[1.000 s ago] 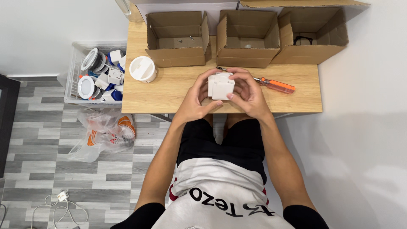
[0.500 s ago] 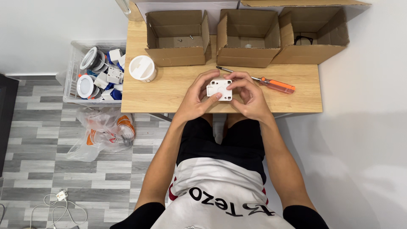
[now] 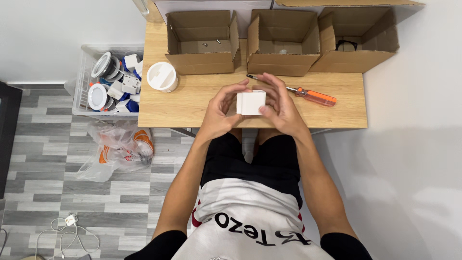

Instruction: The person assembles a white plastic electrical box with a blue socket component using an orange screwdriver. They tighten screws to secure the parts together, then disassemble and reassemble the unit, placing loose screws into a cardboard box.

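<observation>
A small white square plastic box (image 3: pixel 251 102) is held above the near edge of the wooden table (image 3: pixel 192 103). My left hand (image 3: pixel 220 111) grips its left side and my right hand (image 3: pixel 279 107) wraps its right side, fingers arched over the top. An orange-handled screwdriver (image 3: pixel 308 95) lies on the table just behind my right hand. A round white plastic fitting (image 3: pixel 162 76) stands on the table to the left.
Three open cardboard boxes (image 3: pixel 202 41) (image 3: pixel 283 42) (image 3: pixel 358 41) line the table's back edge. A clear bin (image 3: pixel 113 82) of white round fittings stands on the floor at left, with a plastic bag (image 3: pixel 119 149) and a white cable (image 3: pixel 67 231) nearby.
The white box has been turned in my hands: half a second ago a face with small holes showed, now a plain smooth face is up. Both hands stay in place.
</observation>
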